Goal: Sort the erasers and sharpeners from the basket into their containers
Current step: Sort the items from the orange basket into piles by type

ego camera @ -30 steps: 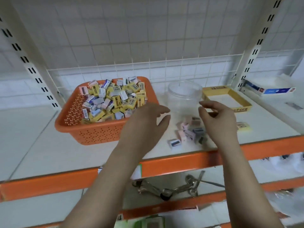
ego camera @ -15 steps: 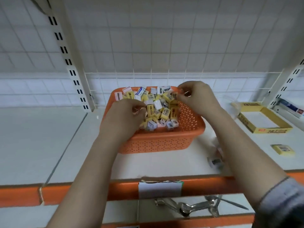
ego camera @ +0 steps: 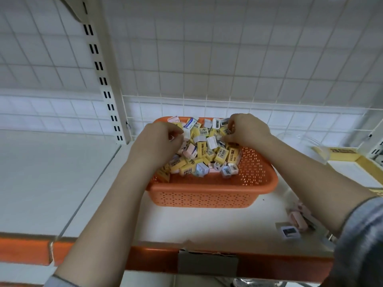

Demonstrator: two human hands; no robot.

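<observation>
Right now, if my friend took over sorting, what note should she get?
Left hand: fingers curled into the pile in the orange basket; what it holds is hidden.
Right hand: fingers curled among the pieces at the basket's far side; its grip is hidden too.
Done: a few small pieces lie loose on the shelf, right of the basket.
Left: the basket is nearly full of yellow erasers and small sharpeners. The yellow box and clear jar wait to the right.

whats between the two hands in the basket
In the head view, a heap of yellow erasers and small sharpeners fills the orange basket between left hand and right hand.
</observation>
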